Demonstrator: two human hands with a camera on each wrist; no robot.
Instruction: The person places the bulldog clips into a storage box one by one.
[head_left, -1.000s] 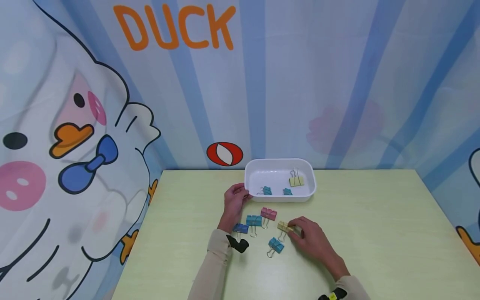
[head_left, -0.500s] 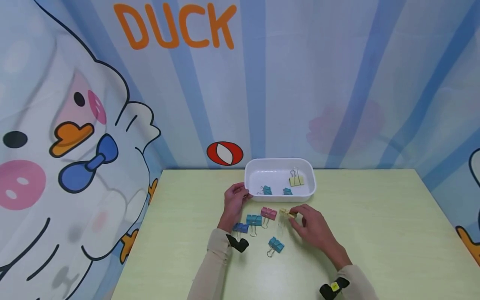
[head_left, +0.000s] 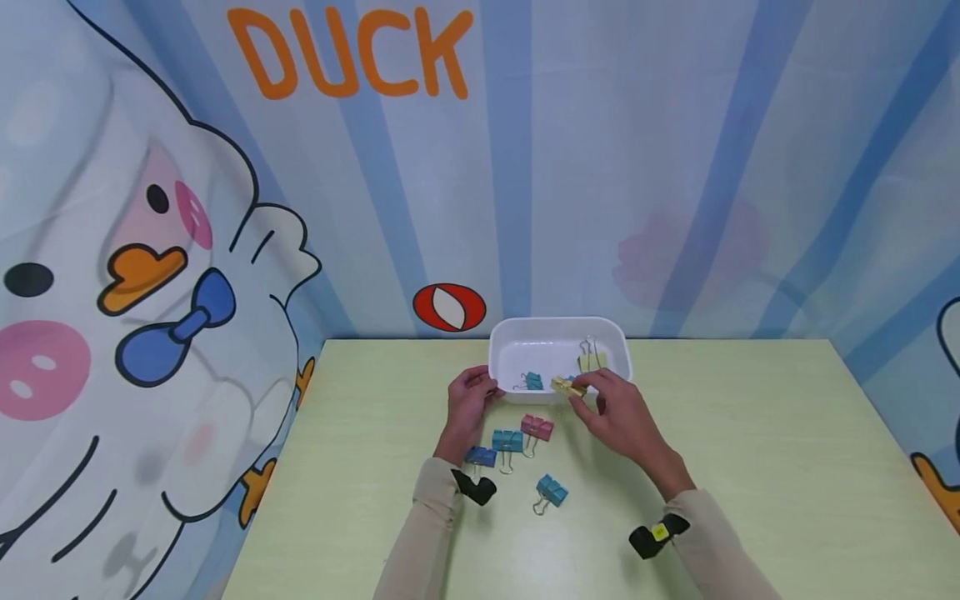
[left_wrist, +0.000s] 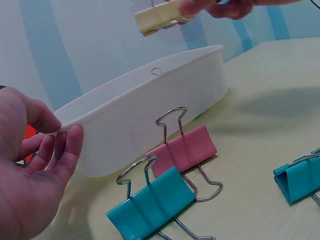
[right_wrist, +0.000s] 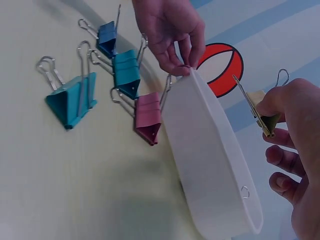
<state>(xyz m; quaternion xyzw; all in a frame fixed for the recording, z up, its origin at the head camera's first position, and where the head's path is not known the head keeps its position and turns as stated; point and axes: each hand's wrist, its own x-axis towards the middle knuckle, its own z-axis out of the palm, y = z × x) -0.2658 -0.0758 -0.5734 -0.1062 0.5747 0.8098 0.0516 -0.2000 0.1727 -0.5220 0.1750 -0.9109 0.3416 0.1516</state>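
My right hand [head_left: 624,417] pinches a yellow binder clip [head_left: 567,387] between thumb and fingers. It holds the clip up over the front rim of a white plastic tray [head_left: 517,330], as the left wrist view also shows. At the tray's near left corner, my left hand [head_left: 471,408] grips the rim with thumb and fingertips. Inside the tray lie a teal binder clip [head_left: 533,381] and another yellow binder clip [head_left: 591,360]; a second teal one is mostly hidden behind the held clip.
In front of the tray lie a pink binder clip [head_left: 537,427], a teal binder clip [head_left: 507,441] and a blue binder clip [head_left: 481,456] beside my left wrist. Another teal binder clip [head_left: 552,490] lies nearer. A printed cloth [head_left: 570,167] hangs behind the table [head_left: 780,450].
My right hand has lifted the yellow binder clip off the table and carried it forward to above the tray's front rim. The left hand has stayed at the tray's corner.
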